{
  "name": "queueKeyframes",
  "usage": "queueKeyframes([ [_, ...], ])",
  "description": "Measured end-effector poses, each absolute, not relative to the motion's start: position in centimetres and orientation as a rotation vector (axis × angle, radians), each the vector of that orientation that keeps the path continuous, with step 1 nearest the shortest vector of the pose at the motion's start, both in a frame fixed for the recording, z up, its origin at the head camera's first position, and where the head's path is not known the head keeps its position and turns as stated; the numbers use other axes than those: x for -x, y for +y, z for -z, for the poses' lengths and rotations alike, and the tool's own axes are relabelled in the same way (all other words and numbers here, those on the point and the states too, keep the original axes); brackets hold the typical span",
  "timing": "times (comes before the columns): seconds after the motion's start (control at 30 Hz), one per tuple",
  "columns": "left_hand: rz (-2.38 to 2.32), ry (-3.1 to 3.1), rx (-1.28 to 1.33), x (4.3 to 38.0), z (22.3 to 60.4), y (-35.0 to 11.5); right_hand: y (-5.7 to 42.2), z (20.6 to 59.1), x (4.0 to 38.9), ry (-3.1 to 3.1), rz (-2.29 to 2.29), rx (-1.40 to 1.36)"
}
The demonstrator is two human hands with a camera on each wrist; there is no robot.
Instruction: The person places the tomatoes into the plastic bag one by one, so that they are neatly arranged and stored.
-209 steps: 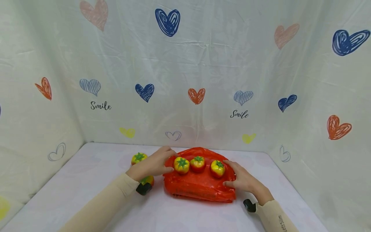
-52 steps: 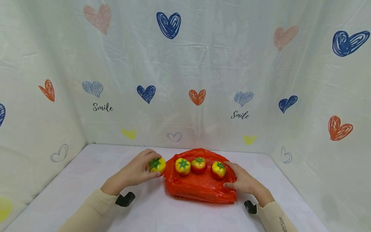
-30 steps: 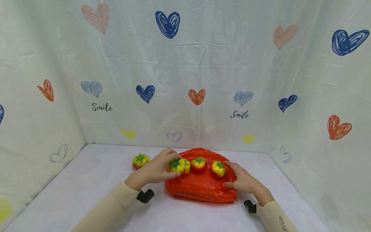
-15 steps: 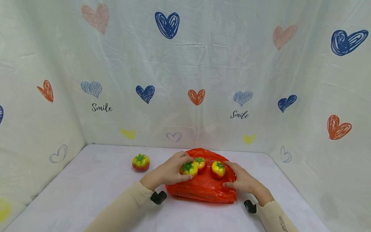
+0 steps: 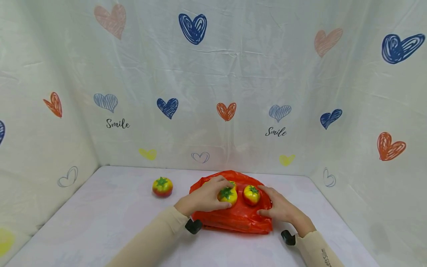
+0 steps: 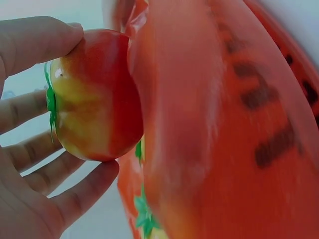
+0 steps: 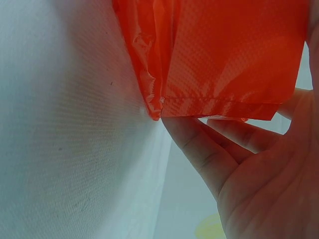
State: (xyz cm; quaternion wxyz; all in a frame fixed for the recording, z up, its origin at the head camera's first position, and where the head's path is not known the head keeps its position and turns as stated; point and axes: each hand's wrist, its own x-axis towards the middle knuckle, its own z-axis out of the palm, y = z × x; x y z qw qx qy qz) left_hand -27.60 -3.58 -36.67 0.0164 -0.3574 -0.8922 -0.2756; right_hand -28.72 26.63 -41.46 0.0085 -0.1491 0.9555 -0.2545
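My left hand [image 5: 208,195] holds a red-and-yellow toy tomato [image 5: 228,195] with a green star-shaped top, over the red plastic bag [image 5: 230,221]. In the left wrist view, thumb and fingertips grip this toy tomato [image 6: 94,99] at the bag's rim. Another toy tomato [image 5: 251,195] sits at the right within the bag. Just behind the held one, a further toy tomato [image 5: 232,183] shows partly; one more is mostly covered by my left hand. My right hand [image 5: 283,207] holds the bag's right end, its fingers reaching behind the red plastic [image 7: 229,55] in the right wrist view.
One loose toy tomato [image 5: 162,187] stands on the white table [image 5: 110,207], left of the bag. A white curtain [image 5: 213,74] printed with hearts closes off the back and both sides. A dark wrist camera [image 5: 193,226] sits under my left wrist.
My left hand took a toy tomato from the table left of the bag and carried it rightward over the bag. My right hand stayed at the bag's right end.
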Motion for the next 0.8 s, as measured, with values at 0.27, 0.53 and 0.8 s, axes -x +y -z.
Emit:
queueKeyframes([
  [0.27, 0.825, -2.796, 1.127, 27.7, 37.2, -1.7, 26.6, 41.4, 28.7, 2.978, 0.796, 0.46],
  [0.53, 0.88, -2.814, 1.092, 28.0, 37.9, -0.5, 26.7, 41.3, 28.7, 2.981, 0.795, 0.484],
  [0.8, 0.884, -2.873, 1.027, 28.4, 38.7, 0.9, 26.7, 41.2, 28.6, 2.978, 0.801, 0.491],
])
